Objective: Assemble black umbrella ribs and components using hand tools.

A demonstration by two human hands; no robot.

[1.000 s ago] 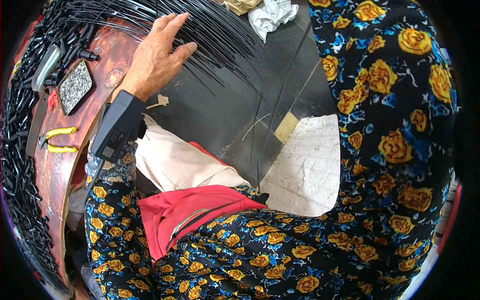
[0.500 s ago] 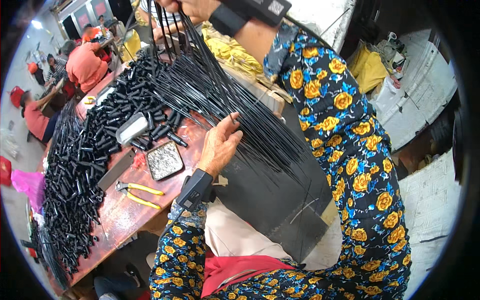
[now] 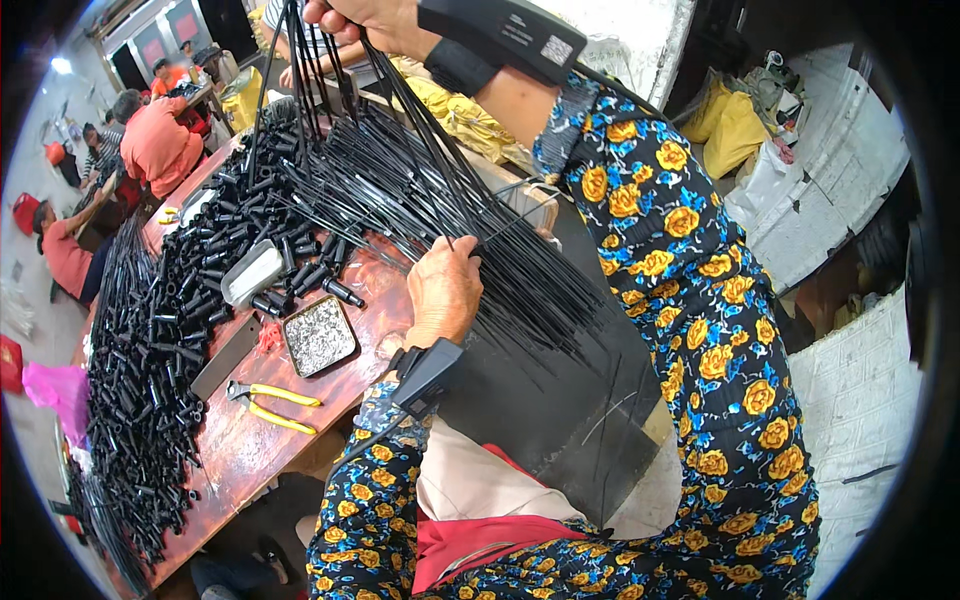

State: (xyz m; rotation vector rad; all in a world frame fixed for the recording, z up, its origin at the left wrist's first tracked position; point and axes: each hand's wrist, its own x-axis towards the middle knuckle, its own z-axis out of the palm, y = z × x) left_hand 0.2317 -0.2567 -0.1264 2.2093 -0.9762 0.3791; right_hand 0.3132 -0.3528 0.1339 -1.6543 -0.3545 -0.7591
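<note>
At the top of the view, my right hand (image 3: 375,22) is closed around a bunch of long, thin black rods (image 3: 325,75) that fan out and hang down. Their lower ends reach across a thick pile of similar rods (image 3: 450,210) lying over the table's edge. Below it, my left hand (image 3: 445,290) is closed with the fingertips pinched at a thin black rod beside the pile. How many rods it grips is hidden behind the fingers.
A heap of short black tubular parts (image 3: 150,400) covers the table's left. Nearer lie a white tray (image 3: 253,277), a square tin of small metal bits (image 3: 319,336), a flat blade (image 3: 225,358) and yellow-handled pincers (image 3: 275,400). People (image 3: 160,145) sit at far left; yellow sacks (image 3: 450,105) lie beyond.
My left hand has turned and its fingers have curled in from a more extended pose. My right hand still holds the bunch, shifted slightly up and left.
</note>
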